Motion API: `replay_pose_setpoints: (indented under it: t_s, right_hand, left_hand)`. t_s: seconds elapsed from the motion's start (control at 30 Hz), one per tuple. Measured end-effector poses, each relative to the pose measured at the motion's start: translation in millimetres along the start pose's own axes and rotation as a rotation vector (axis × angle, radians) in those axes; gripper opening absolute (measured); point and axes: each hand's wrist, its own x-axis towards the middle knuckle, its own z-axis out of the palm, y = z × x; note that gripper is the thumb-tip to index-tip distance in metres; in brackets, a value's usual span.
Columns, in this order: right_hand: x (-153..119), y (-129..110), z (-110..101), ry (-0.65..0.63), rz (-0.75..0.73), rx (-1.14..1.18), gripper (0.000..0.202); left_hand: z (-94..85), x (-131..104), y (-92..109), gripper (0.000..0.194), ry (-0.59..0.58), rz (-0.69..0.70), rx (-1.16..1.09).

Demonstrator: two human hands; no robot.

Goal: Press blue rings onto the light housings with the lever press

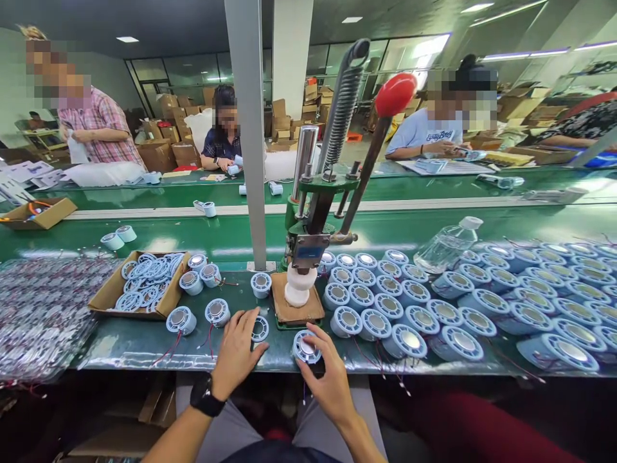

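My right hand (330, 379) grips a light-blue round housing (306, 347) with a silver disc in its top, thumb and fingers at its sides. A thin wire hangs below it at the bench edge. My left hand (238, 350) has its fingers apart around a light-blue ring (260, 329) with a dark centre; whether they touch it I cannot tell. Just behind both hands stands a hand press (308, 247) with a red-knobbed lever (395, 94). Its white pressing head (299, 286) is above a brown pad (301, 315). Another blue housing (261, 285) sits left of the pad.
Rows of blue housings (405, 341) with trailing wires fill the right side, near a clear bottle (448, 244). At left are a cardboard box (159, 312) of blue rings and a pile of wired parts (43, 315). A grey post (250, 141) rises behind; several people work across the green bench.
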Motion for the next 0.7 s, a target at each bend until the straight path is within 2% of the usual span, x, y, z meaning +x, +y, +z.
replay_pose_setpoints:
  t_s: [0.07, 0.13, 0.2, 0.27, 0.33, 0.53, 0.7]
  right_hand:
    - [-2, -3, 8, 0.01, 0.002, 0.004, 0.035]
    - [-1, -7, 20, -0.012, 0.015, 0.027, 0.042]
    - [1, -10, 32, -0.047, 0.034, 0.063, 0.05]
    - [3, -11, 42, -0.067, 0.042, 0.097, 0.059]
    - [4, -9, 49, -0.069, 0.034, 0.125, 0.066]
    - [-1, -4, 56, -0.052, 0.06, 0.165, 0.069]
    - [-2, -5, 60, -0.032, 0.067, 0.172, 0.072]
  left_hand:
    - [-1.4, -3, 4, 0.059, 0.049, -0.06, -0.077]
    - [-5.9, -6, 14, 0.067, 0.044, -0.066, -0.179]
    - [-11.6, -10, 27, 0.074, -0.011, 0.004, -0.23]
    - [-15.9, -12, 41, 0.069, -0.063, 0.08, -0.21]
    - [-17.0, -11, 51, 0.065, -0.078, 0.087, -0.178]
    - [-9.0, -9, 60, 0.08, -0.029, -0.07, -0.247]
    - [2.3, -15, 62, 0.071, 0.086, -0.154, -0.313]
